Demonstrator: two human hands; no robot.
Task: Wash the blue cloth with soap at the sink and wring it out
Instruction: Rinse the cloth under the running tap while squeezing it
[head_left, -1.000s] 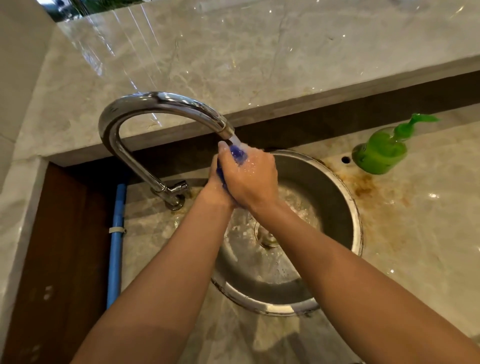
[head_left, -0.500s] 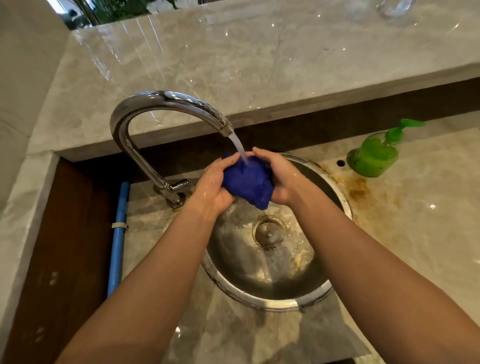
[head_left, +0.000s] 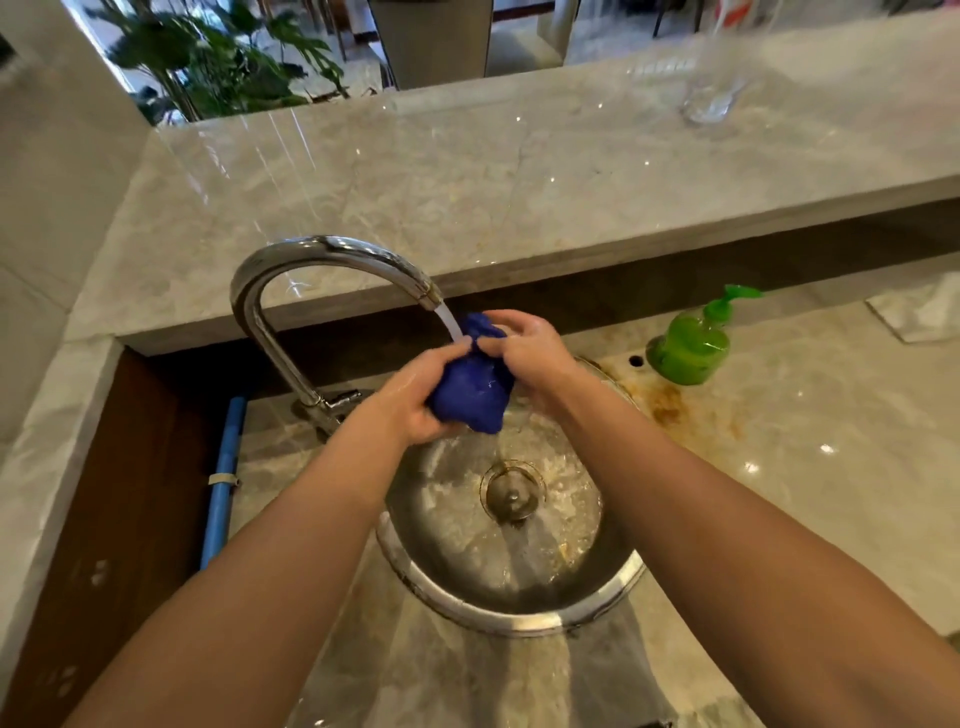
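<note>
Both hands — left hand (head_left: 415, 402), right hand (head_left: 524, 351) — clamp the bunched blue cloth (head_left: 470, 392) under the running faucet (head_left: 332, 260) above the sink (head_left: 519, 616) — rinsing underway, wringing apparently not yet done.

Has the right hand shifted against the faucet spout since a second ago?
Yes. The right hand has come off the left hand, now right of the faucet spout, gripping the blue cloth.

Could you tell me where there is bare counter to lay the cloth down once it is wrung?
Bare marble lies right of the sink, in front of the green soap bottle. The raised ledge behind the tap is bare left of the glass. Both hands crowd the basin.
</note>
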